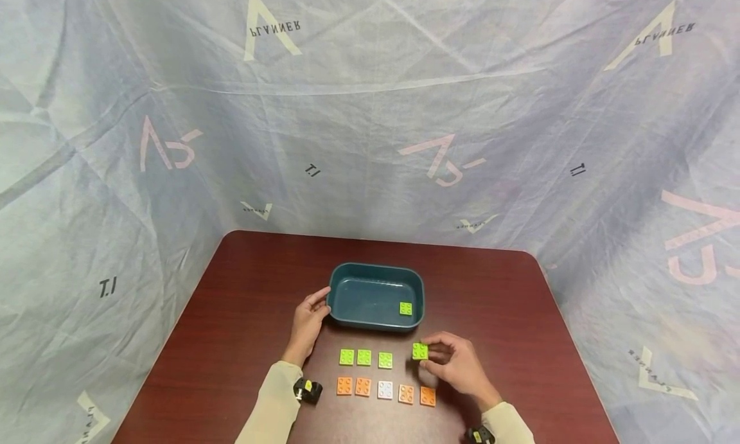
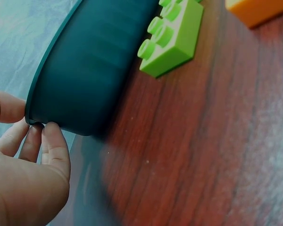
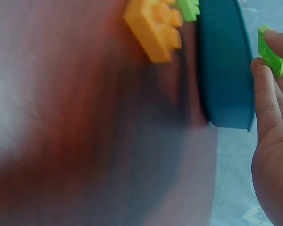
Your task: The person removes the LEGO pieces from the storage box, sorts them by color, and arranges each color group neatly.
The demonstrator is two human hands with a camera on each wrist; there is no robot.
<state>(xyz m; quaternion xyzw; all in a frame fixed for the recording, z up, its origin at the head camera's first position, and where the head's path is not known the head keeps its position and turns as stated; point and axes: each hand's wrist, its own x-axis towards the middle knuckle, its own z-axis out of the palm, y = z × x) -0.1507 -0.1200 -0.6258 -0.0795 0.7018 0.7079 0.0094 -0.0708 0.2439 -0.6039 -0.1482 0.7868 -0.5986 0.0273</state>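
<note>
My left hand (image 1: pixel 308 322) is at the left end of a dark teal rectangular dish (image 1: pixel 370 324). In the left wrist view its thumb lies at the rim, and its bent fingers (image 2: pixel 56 148) rest under the rim against the outer wall. Near the dish's front right corner, my right hand (image 1: pixel 458 365) pinches a lime-green toy brick (image 1: pixel 420 351) between thumb and fingers, studs facing up. In the right wrist view this brick (image 3: pixel 270 52) is raised above the table beside the dish. Another green brick (image 1: pixel 406 308) lies inside the dish, toward its right front.
In front of the dish, three green bricks (image 1: pixel 364 357) stand in a row. A nearer row holds several orange bricks (image 1: pixel 363 387) with one white brick (image 1: pixel 385 390) among them. The reddish-brown table (image 1: pixel 231 341) is enclosed by hanging grey printed sheets (image 1: pixel 370 142).
</note>
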